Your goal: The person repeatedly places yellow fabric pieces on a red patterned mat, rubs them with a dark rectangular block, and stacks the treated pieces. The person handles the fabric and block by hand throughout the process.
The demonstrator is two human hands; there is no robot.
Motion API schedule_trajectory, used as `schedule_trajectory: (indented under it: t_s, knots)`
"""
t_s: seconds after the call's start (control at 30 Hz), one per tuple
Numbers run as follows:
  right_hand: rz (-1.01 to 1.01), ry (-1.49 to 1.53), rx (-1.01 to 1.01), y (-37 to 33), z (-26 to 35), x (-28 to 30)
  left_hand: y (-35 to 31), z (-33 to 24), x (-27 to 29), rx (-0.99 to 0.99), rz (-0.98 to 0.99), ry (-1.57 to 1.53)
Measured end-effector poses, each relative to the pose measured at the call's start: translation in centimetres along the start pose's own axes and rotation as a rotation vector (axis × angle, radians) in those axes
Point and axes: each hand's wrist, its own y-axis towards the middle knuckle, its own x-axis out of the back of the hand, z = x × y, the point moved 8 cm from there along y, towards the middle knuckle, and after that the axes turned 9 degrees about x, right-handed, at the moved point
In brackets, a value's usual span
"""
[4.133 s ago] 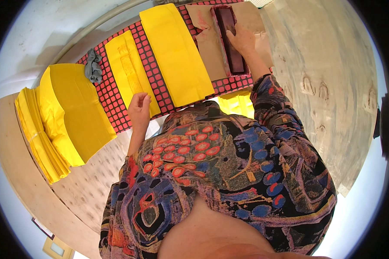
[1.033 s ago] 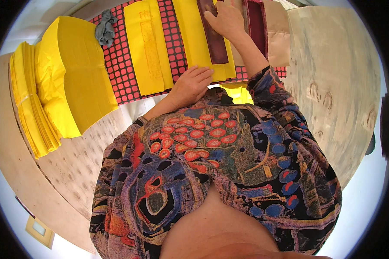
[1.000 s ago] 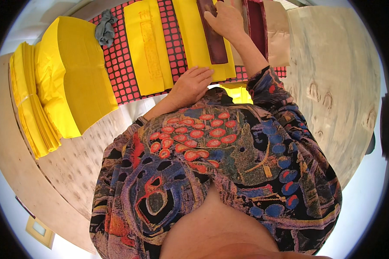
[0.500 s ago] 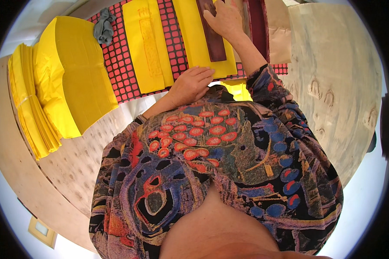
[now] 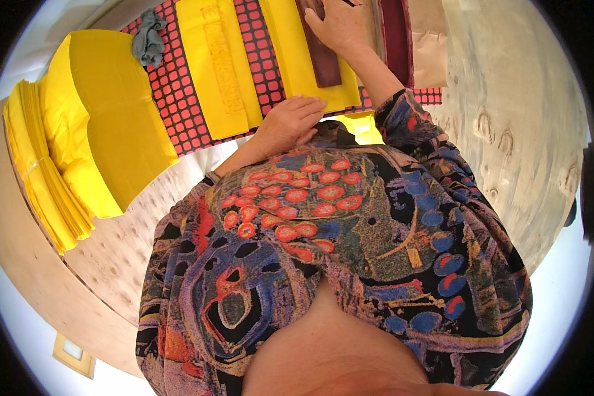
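A: Where is the dark slab (image 5: 323, 63) placed?
B: It is laid lengthwise on the yellow paper (image 5: 288, 53), just left of the dark red tray (image 5: 396, 33).

A: How are the hands held?
B: The right hand (image 5: 342, 28) is set over the slab's far part, thumb spread; whether the slab is gripped cannot be told. The left hand (image 5: 290, 120) is laid flat, fingers extended, at the paper's near edge.

A: And farther left?
B: A marked yellow sheet (image 5: 201, 66) is spread on the red-and-black cloth (image 5: 262, 63).
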Motion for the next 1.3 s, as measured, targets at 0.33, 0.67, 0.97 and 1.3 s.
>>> schedule_trajectory:
  t_s: [0.33,0.67,0.97,1.3]
  knots:
    - [-0.096,0.171,-0.12,-1.3,-1.5,-2.5,0.1,-0.7,-0.2,0.038,-0.005,-0.023]
    - [-0.284,0.414,-0.116,-0.8,-3.7,1.4,0.2,-0.9,1.5,0.075,-0.09,-0.092]
    - [-0.378,0.249,-0.163,-2.9,-16.5,7.2,-4.4,8.3,2.6,0.948,-0.416,-0.762]
    - [-0.032,0.026,-0.249,-5.4,-20.7,-3.1,-3.9,11.0,2.4,1.015,-0.438,-0.67]
